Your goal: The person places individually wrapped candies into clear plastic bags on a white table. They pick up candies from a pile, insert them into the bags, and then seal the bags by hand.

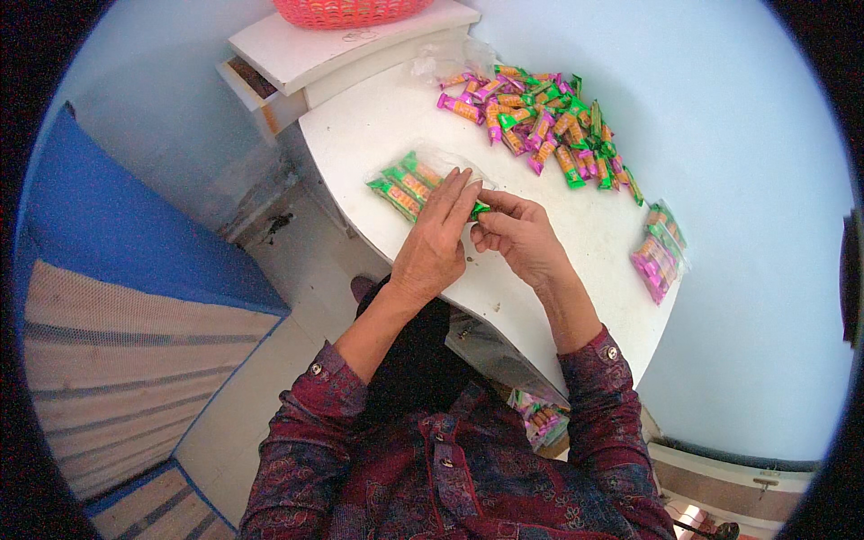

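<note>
A clear plastic bag with several green-wrapped snack bars lies near the left edge of the white table. Flat over its right part rests my left hand, fingers extended together. My right hand pinches a green wrapper at the bag's right side, thumb against index finger; whether that bar is inside the bag is hidden. Beyond my hands, green and pink wrapped bars form a loose heap. A filled clear bag of green and pink bars lies at the table's right side.
The white table has a curved front edge. At the back left stands a raised white cabinet with a partly open drawer and a red plastic basket on top. Another bag of bars sits below the table. Blue-edged mesh panels stand at left.
</note>
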A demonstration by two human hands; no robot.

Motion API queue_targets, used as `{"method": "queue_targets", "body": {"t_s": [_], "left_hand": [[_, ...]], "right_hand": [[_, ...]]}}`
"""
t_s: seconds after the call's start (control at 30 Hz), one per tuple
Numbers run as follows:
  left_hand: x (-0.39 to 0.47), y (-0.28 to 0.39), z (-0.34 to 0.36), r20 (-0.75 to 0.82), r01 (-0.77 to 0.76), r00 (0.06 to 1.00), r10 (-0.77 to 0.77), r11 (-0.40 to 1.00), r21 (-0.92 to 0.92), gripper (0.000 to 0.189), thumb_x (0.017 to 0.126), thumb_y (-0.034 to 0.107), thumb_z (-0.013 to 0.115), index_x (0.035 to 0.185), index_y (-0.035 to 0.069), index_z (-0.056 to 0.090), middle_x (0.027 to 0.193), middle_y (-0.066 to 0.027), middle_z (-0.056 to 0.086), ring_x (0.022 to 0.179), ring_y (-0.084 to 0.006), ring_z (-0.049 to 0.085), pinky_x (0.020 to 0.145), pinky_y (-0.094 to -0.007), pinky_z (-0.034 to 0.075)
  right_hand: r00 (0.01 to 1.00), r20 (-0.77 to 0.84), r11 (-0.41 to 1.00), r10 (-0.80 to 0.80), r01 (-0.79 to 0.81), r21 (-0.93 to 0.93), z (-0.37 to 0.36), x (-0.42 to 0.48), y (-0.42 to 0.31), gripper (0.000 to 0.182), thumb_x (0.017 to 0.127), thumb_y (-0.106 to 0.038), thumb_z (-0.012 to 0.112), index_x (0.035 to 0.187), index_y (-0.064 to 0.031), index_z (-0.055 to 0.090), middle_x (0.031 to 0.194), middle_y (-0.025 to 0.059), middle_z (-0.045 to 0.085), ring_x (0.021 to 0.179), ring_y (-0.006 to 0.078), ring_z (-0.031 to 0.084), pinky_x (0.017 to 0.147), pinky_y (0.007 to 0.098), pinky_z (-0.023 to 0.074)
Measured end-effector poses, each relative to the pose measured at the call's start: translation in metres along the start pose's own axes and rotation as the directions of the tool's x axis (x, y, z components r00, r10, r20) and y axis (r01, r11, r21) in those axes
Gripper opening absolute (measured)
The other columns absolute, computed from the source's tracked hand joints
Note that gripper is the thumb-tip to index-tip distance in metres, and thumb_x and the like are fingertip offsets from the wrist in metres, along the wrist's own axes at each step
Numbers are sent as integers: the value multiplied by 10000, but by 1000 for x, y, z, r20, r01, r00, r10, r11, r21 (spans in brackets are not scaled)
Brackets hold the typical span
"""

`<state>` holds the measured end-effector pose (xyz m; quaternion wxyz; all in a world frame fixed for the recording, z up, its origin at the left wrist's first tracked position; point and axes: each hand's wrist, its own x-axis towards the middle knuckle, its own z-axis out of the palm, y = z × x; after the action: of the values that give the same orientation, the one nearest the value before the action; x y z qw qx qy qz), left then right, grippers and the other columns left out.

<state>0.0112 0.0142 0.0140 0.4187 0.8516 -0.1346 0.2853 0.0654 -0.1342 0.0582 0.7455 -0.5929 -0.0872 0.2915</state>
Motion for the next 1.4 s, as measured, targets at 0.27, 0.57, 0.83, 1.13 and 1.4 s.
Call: {"method": "queue_targets", "body": {"t_s": [0.27,0.57,0.83,1.13,1.4], "left_hand": [[1,0,-1,13,-16,1000,16,1000,-13,706,689,-160,537,1373,-33,417,1437,-234,410,1370,-397,362,1137,-471,327],[0,0,-2,2,-28,1000,28,999,22,785,647,-199,484,1399,9,404,1481,-204,375,1402,-389,320,1145,-460,315],[2,4,-3,18,-47,999,46,998,41,679,708,-174,493,1367,-24,430,1446,-223,402,1373,-404,354,1137,-479,322],[0,2,-5,56,-44,998,40,997,66,703,707,-173,489,1388,-19,416,1462,-225,385,1382,-403,340,1150,-474,299],[2,4,-2,53,-32,998,30,999,38,690,694,-172,485,1367,-30,431,1439,-223,420,1368,-407,361,1140,-467,311]], "right_hand": [[998,-49,986,-40,31,-161,7,0,2,377,893,-92,636,1207,109,582,907,113,663,678,150,638,588,260,529],[959,-250,990,-135,123,-66,2,-4,9,290,898,-75,622,1131,99,618,891,127,688,615,128,611,513,245,486],[860,-371,880,-349,165,-445,10,28,27,240,867,-107,661,1000,92,646,810,155,704,593,195,628,558,331,500],[706,-358,542,-611,43,-839,10,47,27,226,804,-176,686,904,23,649,852,196,683,838,343,665,732,420,511],[843,-252,346,-475,-85,-935,8,56,24,185,799,-160,646,942,-46,670,932,207,677,902,391,652,769,471,511]]}}
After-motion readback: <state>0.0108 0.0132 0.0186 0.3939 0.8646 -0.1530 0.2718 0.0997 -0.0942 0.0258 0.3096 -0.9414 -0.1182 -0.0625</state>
